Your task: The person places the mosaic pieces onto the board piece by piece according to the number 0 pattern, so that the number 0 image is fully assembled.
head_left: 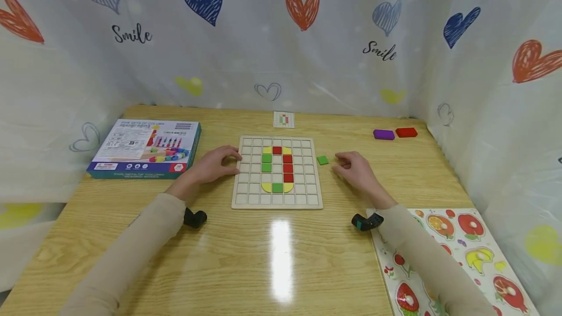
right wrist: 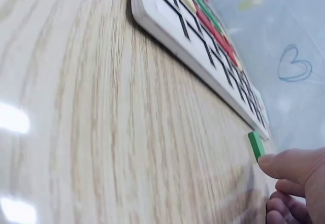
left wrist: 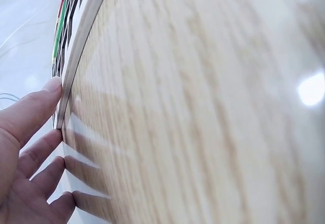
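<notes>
A wooden grid board lies mid-table, bearing red, green and yellow tiles in an oval ring. My left hand rests at the board's left edge. In the left wrist view, its thumb touches that edge while the other fingers spread beside it. Just right of the board lies a loose green square tile. My right hand is beside this tile, fingers loosely bent and holding nothing. In the right wrist view a fingertip overlaps the end of the green tile; whether it touches, I cannot tell.
A small pattern card lies behind the board. At left is a boxed bead set. Purple and red blocks sit at back right. A fruit picture board lies under the right forearm. A printed curtain surrounds the table.
</notes>
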A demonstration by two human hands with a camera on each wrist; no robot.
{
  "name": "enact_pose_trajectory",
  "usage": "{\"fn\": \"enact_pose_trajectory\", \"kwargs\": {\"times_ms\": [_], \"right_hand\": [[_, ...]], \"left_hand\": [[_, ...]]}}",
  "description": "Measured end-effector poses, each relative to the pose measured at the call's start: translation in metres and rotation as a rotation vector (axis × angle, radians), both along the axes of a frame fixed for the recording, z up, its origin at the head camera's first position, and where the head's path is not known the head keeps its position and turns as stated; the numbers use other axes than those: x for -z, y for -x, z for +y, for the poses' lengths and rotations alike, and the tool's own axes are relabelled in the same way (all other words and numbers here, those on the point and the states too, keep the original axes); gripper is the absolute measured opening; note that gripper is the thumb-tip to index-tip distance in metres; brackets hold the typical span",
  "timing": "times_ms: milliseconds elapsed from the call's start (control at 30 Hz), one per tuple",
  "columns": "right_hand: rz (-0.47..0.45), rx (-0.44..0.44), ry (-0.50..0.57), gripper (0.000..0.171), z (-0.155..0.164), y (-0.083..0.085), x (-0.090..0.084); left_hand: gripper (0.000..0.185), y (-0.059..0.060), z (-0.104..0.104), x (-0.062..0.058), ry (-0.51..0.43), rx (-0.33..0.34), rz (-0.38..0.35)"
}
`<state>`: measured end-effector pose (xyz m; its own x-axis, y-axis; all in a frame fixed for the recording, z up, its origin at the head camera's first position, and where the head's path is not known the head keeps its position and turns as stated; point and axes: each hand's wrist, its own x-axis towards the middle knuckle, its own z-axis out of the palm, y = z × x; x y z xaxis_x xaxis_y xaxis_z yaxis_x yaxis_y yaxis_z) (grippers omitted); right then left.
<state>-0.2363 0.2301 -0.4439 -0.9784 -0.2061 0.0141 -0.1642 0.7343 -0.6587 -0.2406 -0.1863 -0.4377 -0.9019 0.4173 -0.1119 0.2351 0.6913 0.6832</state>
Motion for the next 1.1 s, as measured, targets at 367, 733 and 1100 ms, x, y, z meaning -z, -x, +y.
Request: {"fn": "enact_pose_trajectory", "kwargs": {"times_ms": [367,733,1100], "right_hand": [[0.007,-0.070,-0.018,0.050,-0.014,0.016,0.006],[0.025,-0.072,0.004,0.043,-0.026,0.018,0.008],[0.044,-0.063,-0.007,0.034,-0.025,0.020,0.011]], "left_hand": [[0.036,0.001,-0.001,0.003,-0.004,0.010,0.006],[0.036,0.001,0.000,0.000,0.000,-0.002,-0.014],[0.034,0.003,-0.001,0.003,-0.001,0.004,-0.013]]}}
